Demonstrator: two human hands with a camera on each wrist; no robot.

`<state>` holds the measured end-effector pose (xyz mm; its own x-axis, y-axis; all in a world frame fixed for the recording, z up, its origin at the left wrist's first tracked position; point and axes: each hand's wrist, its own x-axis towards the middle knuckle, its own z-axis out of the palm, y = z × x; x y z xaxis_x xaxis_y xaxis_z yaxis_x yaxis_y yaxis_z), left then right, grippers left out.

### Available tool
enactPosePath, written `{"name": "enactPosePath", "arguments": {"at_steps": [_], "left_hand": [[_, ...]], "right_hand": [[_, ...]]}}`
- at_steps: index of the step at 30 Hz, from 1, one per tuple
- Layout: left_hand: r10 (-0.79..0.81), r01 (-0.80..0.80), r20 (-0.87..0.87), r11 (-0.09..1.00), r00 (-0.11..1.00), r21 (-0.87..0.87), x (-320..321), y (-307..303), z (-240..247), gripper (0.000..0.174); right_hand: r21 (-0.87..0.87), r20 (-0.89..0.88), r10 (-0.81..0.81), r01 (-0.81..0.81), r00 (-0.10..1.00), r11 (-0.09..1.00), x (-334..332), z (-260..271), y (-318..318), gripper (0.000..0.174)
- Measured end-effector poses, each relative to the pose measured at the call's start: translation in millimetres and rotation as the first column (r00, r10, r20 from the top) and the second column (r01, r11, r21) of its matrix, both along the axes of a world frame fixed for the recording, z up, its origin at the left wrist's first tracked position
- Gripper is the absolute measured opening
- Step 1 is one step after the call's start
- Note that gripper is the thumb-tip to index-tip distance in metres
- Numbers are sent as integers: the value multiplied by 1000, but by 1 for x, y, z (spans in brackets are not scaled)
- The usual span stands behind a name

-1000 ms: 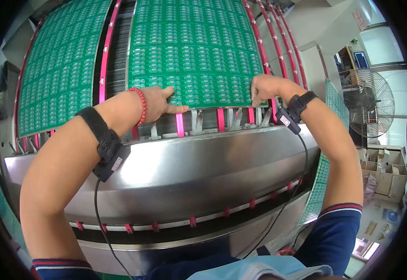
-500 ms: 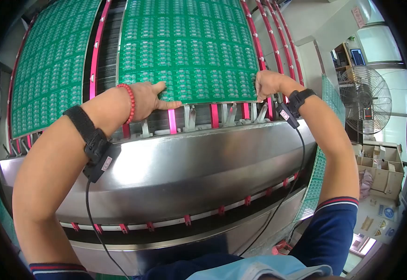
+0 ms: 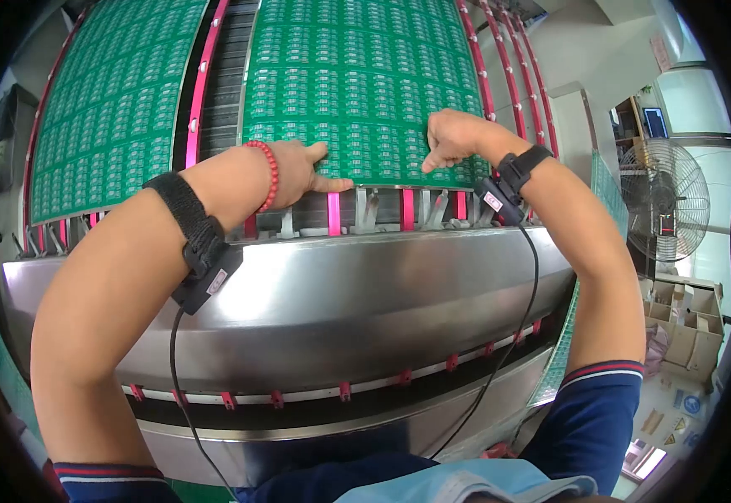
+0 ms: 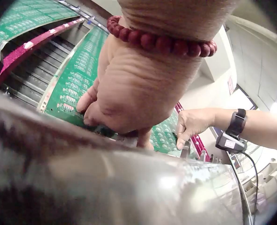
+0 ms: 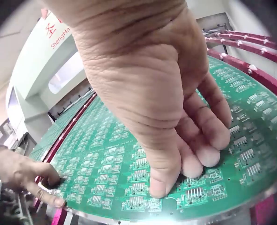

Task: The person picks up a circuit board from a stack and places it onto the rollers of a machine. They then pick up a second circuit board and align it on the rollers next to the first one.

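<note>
A large green circuit-board panel (image 3: 332,92), printed with repeated small units, lies on pink-red rails. My left hand (image 3: 294,176), wearing a red bead bracelet, rests at the panel's near edge, thumb stretched along it and fingers on the surface. In the left wrist view the left hand (image 4: 133,89) hides part of the panel (image 4: 75,84). My right hand (image 3: 457,138) is over the near right part of the panel, inward of its corner. Seen from the right wrist, the right hand (image 5: 162,98) has loosely bent fingers and thumb down at the surface (image 5: 105,164), nothing gripped.
A second green panel (image 3: 114,117) lies to the left, past a pink rail (image 3: 202,84). The rounded metal front (image 3: 340,293) of the machine runs below the hands. More rails (image 3: 499,67), a standing fan (image 3: 663,201) and a divided box (image 3: 684,327) are on the right.
My right hand has let go of the panel's right corner and moved left onto its surface. My left hand stays at the near edge.
</note>
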<state>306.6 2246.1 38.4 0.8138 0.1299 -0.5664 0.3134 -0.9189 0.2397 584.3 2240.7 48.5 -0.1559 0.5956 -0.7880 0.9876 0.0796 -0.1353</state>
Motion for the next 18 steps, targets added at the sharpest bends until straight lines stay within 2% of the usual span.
{"name": "enactPosePath", "arguments": {"at_steps": [2,4,6,7,8,9,10,12,13,15,16,18], "left_hand": [[14,-14,-65,1000,998,-5,2,-1,8,95],[36,-36,-34,999,999,2,0,-2,8,93],[56,-56,-6,998,998,2,-8,-2,11,92],[99,-95,52,993,994,-64,-15,-1,15,90],[140,-126,105,983,985,-132,-23,0,18,88],[151,-122,187,980,971,-158,-33,2,20,84],[139,-110,185,982,973,-155,-40,1,32,84],[225,-210,92,966,970,-153,-58,3,66,76],[224,-211,92,968,970,-138,-68,-1,85,76],[321,-282,225,941,920,-188,-92,-20,121,74],[324,-289,222,941,920,-174,-106,-31,136,74],[400,-306,416,912,817,-275,-144,-62,161,71]], "right_hand": [[31,24,47,-47,999,998,1,4,-3,38],[59,65,70,-74,995,996,2,10,-9,39],[222,62,109,-121,992,967,10,24,-18,38],[157,-49,-29,36,998,987,15,38,-20,35],[159,-44,-37,44,998,986,22,54,-24,35],[176,-149,-137,163,979,971,27,75,-30,32],[183,-258,-231,282,938,942,32,92,-38,30],[242,-280,-198,268,939,933,46,121,-60,31],[295,-295,-156,245,943,923,47,135,-72,31],[293,-324,-167,266,931,918,37,166,-105,32],[277,-349,-181,286,919,918,29,179,-124,32],[217,-363,-165,255,917,942,13,197,-162,35]]}}
